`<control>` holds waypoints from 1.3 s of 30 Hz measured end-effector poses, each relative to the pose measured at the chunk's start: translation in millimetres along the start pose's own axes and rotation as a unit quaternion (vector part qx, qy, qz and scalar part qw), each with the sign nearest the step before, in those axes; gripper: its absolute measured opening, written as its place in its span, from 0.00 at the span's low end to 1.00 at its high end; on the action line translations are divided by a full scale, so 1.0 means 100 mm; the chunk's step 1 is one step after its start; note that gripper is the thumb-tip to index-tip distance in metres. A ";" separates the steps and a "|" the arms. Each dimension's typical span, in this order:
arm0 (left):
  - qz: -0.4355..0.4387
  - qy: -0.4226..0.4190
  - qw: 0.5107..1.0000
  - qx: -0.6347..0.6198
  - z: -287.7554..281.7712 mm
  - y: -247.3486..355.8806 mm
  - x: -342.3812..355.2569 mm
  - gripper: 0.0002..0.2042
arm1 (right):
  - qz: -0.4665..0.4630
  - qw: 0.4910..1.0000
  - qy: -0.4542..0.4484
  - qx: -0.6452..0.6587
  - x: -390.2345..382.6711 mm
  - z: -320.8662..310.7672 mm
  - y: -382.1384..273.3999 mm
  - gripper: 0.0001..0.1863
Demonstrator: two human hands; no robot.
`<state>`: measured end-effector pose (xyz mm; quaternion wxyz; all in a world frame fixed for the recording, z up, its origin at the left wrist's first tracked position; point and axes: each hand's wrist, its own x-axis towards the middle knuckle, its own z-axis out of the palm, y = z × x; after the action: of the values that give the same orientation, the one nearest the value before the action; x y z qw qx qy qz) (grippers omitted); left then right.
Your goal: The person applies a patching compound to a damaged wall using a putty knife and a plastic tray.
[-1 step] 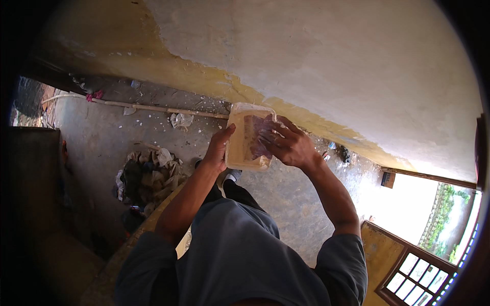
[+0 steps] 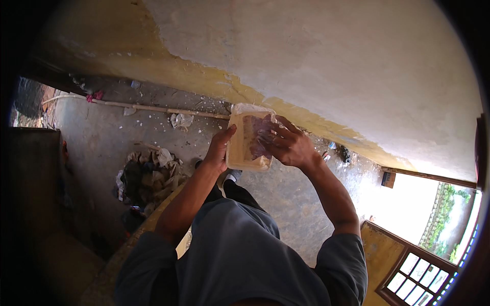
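My left hand (image 2: 219, 148) grips the left side of a pale, rectangular plastic tub (image 2: 236, 153), thumb over the rim and the other fingers hidden beneath. The tub is smeared with whitish residue and tilts up toward me. Inside its right half lies a thin, crumpled, purplish sheet (image 2: 259, 148), whose material I cannot make out. My right hand (image 2: 291, 145) reaches over the tub's right rim, its whitish-stained fingers bent and closed on that sheet. Both hands are in front of me at about chest height, above the floor.
A partly coated wall (image 2: 316, 66), yellow along its lower band, rises just beyond the tub. A long pole (image 2: 153, 107) lies along its foot. Crumpled sacks (image 2: 153, 176) are heaped on the floor at left. White flecks litter the concrete. A paned window (image 2: 416, 278) is at lower right.
My right hand's fingers have shifted slightly over the purplish sheet, which is a little more bunched. The tub and my left hand are nearly unchanged.
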<state>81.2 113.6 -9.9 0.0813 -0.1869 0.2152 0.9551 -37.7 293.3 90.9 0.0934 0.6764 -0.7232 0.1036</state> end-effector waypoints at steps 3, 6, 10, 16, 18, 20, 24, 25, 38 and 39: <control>-0.002 -0.009 1.000 0.001 0.03 -0.06 0.01 0.32 | 0.015 1.000 0.012 0.014 0.01 0.05 0.02 0.14; 0.030 0.008 0.999 -0.030 0.09 -0.08 0.01 0.27 | 0.039 0.998 0.040 0.015 -0.03 0.17 0.00 0.15; 0.001 0.017 1.000 0.016 0.05 0.01 0.00 0.32 | 0.044 0.998 0.050 -0.008 -0.08 0.16 0.03 0.15; 0.012 0.017 0.999 0.040 0.05 0.07 -0.01 0.34 | 0.067 0.990 0.100 0.073 -0.05 0.27 -0.02 0.15; 0.021 0.036 0.999 -0.001 0.10 0.13 -0.03 0.34 | 0.085 0.986 0.140 0.042 -0.09 0.28 -0.01 0.14; 0.040 0.056 0.998 0.003 0.08 0.20 -0.04 0.33 | 0.115 0.973 0.200 0.011 -0.14 0.28 0.00 0.12; 0.094 0.065 0.993 -0.009 -0.02 0.39 -0.03 0.30 | 0.145 0.955 0.227 -0.126 -0.18 0.41 -0.01 0.14; 0.112 0.061 0.992 -0.016 -0.07 0.45 -0.02 0.29 | 0.145 0.954 0.228 -0.130 -0.19 0.49 0.03 0.14; 0.208 0.210 0.955 -0.026 -0.78 0.62 -0.46 0.30 | 0.243 0.953 0.087 -0.159 0.31 2.29 1.16 0.14; 0.208 0.208 0.956 -0.025 -0.76 0.59 -0.51 0.30 | 0.244 0.952 0.088 -0.161 0.28 2.46 1.23 0.14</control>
<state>138.5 23.2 -31.4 -0.1700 -0.3343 0.2375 0.8961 -160.6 206.0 -140.2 0.2362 0.4435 -0.8621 0.0647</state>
